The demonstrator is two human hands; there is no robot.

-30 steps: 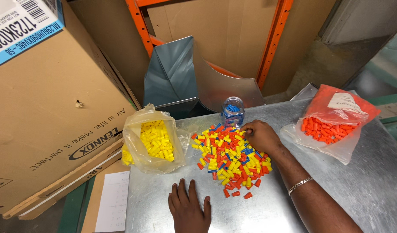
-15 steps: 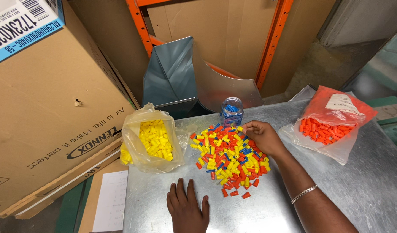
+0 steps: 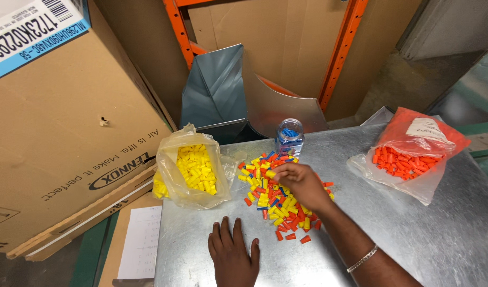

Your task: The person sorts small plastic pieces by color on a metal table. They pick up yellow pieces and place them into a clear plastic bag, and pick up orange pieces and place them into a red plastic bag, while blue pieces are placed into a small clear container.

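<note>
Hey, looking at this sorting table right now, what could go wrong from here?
1. The mixed pile of small caps lies loose under the right hand; a sweep might scatter strays like the orange cap toward the table's front edge.
2. The small clear jar stands right behind the pile, so a reach could knock it over.
3. The bag of yellow caps overhangs the table's left edge and may slide off.
</note>
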